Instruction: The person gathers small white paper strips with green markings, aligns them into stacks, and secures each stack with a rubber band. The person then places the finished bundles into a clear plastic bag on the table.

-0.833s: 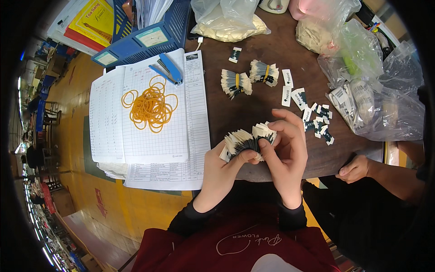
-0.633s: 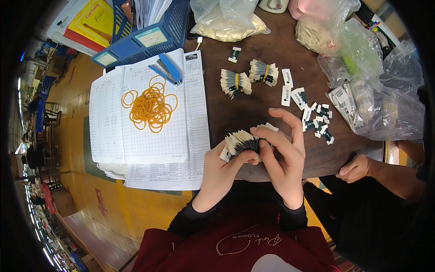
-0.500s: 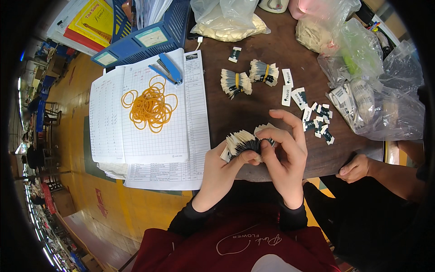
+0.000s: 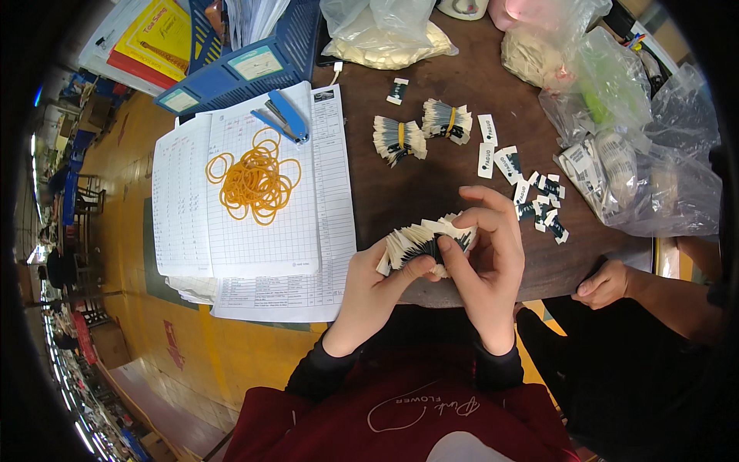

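A fanned stack of small white and dark tags (image 4: 419,239) sits between both hands above the near edge of the brown table (image 4: 431,177). My left hand (image 4: 375,289) grips it from below, thumb on its lower side. My right hand (image 4: 486,266) closes over its right end, index finger curled across the top. Two banded bundles of the same tags (image 4: 399,139) (image 4: 447,121) lie farther back. Loose tags (image 4: 539,202) are scattered to the right.
Orange rubber bands (image 4: 254,181) lie on gridded sheets (image 4: 262,231) beside a blue stapler (image 4: 283,116). Blue trays (image 4: 239,65) and plastic bags (image 4: 639,162) line the back and right. Another person's hand (image 4: 604,283) rests at the table's right corner.
My right index finger has curled down over the top of the stack, and the fingers have shifted slightly along the tags. The stack itself stays in place.
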Motion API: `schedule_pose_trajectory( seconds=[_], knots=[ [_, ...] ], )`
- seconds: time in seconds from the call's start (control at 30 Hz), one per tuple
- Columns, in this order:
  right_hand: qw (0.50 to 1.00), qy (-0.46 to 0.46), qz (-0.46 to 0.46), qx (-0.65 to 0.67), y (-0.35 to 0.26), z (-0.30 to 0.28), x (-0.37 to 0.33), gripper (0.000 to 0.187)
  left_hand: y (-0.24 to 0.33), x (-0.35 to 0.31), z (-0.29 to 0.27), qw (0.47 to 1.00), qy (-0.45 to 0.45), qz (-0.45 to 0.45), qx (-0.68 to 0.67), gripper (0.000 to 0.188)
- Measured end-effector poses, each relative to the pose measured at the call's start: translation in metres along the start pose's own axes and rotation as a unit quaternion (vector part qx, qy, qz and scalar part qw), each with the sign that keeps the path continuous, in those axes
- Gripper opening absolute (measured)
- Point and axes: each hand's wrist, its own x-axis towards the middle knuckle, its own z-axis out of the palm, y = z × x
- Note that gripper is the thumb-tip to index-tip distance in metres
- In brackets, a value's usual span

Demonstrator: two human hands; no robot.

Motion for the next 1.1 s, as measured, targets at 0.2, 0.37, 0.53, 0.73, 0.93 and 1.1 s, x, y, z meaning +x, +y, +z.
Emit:
schedule_pose_trajectory(
  seconds=[0.2,0.37,0.53,0.73,0.93,1.1],
  knots=[
    [0.998,-0.009,-0.054,-0.016,0.002,0.002,0.0,0.019,-0.01,0.001,-0.005,0.998,-0.009,0.001,-0.063,0.029],
    [0.998,-0.013,-0.055,-0.016,-0.004,0.001,0.0,0.018,-0.013,-0.001,-0.009,0.995,-0.028,0.012,-0.096,0.028],
    [0.998,-0.01,-0.051,-0.045,-0.009,0.0,-0.001,0.017,-0.013,-0.002,-0.01,0.995,-0.035,0.034,-0.083,0.029],
    [0.994,-0.017,-0.103,-0.027,-0.003,0.002,0.0,0.019,-0.013,-0.002,-0.01,0.994,-0.045,0.034,-0.098,0.03],
    [0.994,-0.025,-0.101,-0.039,-0.002,0.001,0.001,0.02,-0.011,-0.001,-0.008,0.993,-0.047,0.02,-0.102,0.03],
    [0.994,-0.028,-0.102,-0.037,-0.002,0.001,0.002,0.02,-0.01,0.0,-0.008,0.995,-0.047,0.011,-0.087,0.028]
  ],
)
